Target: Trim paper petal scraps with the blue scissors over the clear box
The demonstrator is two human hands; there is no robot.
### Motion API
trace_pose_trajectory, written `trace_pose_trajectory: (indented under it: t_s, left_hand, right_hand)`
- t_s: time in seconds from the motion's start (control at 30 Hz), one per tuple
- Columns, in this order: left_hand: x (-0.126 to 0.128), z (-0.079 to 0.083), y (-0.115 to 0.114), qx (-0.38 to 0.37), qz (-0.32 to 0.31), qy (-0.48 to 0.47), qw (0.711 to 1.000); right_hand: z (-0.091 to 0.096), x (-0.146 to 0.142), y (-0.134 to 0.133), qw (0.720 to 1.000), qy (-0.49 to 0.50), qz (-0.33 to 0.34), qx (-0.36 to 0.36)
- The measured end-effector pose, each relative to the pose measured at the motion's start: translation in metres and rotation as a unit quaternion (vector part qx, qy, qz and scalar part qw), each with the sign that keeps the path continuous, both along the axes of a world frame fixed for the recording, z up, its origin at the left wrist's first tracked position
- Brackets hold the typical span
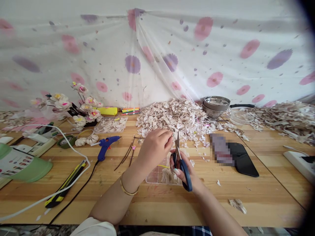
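My left hand (155, 147) is raised over the wooden table (258, 196), its fingertips pinched on a small pale petal piece (175, 135). My right hand (183, 168) grips blue-handled scissors (182, 165), blades pointing up right beside that petal piece. A gold bangle sits on my left wrist. Under both hands lies a clear plastic tray (159, 173) with petal scraps in it. A big heap of pale petals (177, 118) lies just beyond my hands.
A blue glue gun (106, 146) with its black cord, thin stems (128, 154), a yellow-black utility knife (65, 186) and a white cable lie left. Paper flowers (81, 108) stand at back left. Steel bowls (216, 105), a black phone (242, 159) and a power strip (299, 160) are on the right.
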State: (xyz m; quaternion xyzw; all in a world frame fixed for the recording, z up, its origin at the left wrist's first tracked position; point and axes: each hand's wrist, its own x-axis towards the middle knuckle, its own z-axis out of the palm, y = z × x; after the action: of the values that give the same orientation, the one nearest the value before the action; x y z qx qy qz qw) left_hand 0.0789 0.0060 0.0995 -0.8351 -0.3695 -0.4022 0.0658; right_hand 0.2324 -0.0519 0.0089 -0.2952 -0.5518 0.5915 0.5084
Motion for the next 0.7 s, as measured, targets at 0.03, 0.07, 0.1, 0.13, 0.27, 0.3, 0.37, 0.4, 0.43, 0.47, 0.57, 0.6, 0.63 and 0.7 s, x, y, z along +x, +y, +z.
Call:
trace_pose_trajectory:
  t_s: [0.03,0.07,0.1,0.13,0.27,0.3,0.37,0.4,0.43,0.47,0.57,0.6,0.63,0.7]
  left_hand:
    - [0.0003,0.0001,-0.0004,-0.001,-0.004,0.001,1.000]
    - [0.0006,0.0002,-0.0008,-0.002,-0.006,0.001,1.000]
    - [0.0008,0.0004,-0.0012,-0.005,-0.008,0.003,1.000]
    - [0.0009,0.0006,-0.0016,-0.008,-0.008,0.004,1.000]
    - [0.0011,0.0009,-0.0021,-0.011,-0.007,-0.001,1.000]
    - [0.0010,0.0009,-0.0019,-0.010,-0.008,-0.004,1.000]
    - [0.0007,0.0008,-0.0013,-0.016,-0.009,-0.011,1.000]
    - [0.0005,0.0007,-0.0010,-0.023,-0.008,-0.016,1.000]
    - [0.0003,0.0006,-0.0006,-0.031,-0.007,-0.021,0.999]
    - [0.0001,0.0004,-0.0002,-0.040,-0.005,-0.027,0.999]
    - [-0.0002,-0.0004,0.0008,-0.058,-0.005,-0.044,0.997]
    - [-0.0002,-0.0008,0.0011,-0.062,-0.008,-0.048,0.997]
    - [-0.0002,-0.0012,0.0014,-0.064,-0.010,-0.052,0.996]
    - [-0.0002,-0.0018,0.0018,-0.071,-0.016,-0.059,0.996]
  right_hand:
    - [-0.0010,0.0001,0.0003,1.000,0.002,-0.002,0.001]
    - [-0.0021,0.0001,0.0006,1.000,0.004,-0.005,0.002]
    - [-0.0032,0.0001,0.0009,1.000,0.005,-0.009,0.001]
    - [-0.0043,-0.0001,0.0013,1.000,0.006,-0.012,-0.001]
    - [-0.0076,-0.0019,0.0029,1.000,0.004,-0.025,-0.005]
    - [-0.0081,-0.0024,0.0033,1.000,0.002,-0.028,-0.002]
    - [-0.0084,-0.0032,0.0040,0.999,-0.007,-0.036,0.004]
    - [-0.0085,-0.0034,0.0042,0.999,-0.012,-0.042,0.007]
    - [-0.0085,-0.0035,0.0043,0.999,-0.018,-0.047,0.009]
    - [-0.0086,-0.0034,0.0044,0.998,-0.022,-0.053,0.012]
    - [-0.0094,-0.0031,0.0045,0.998,-0.026,-0.057,0.017]
    - [-0.0099,-0.0031,0.0045,0.998,-0.027,-0.057,0.018]
    - [-0.0103,-0.0032,0.0046,0.998,-0.027,-0.058,0.019]
    - [-0.0107,-0.0034,0.0047,0.997,-0.028,-0.063,0.017]
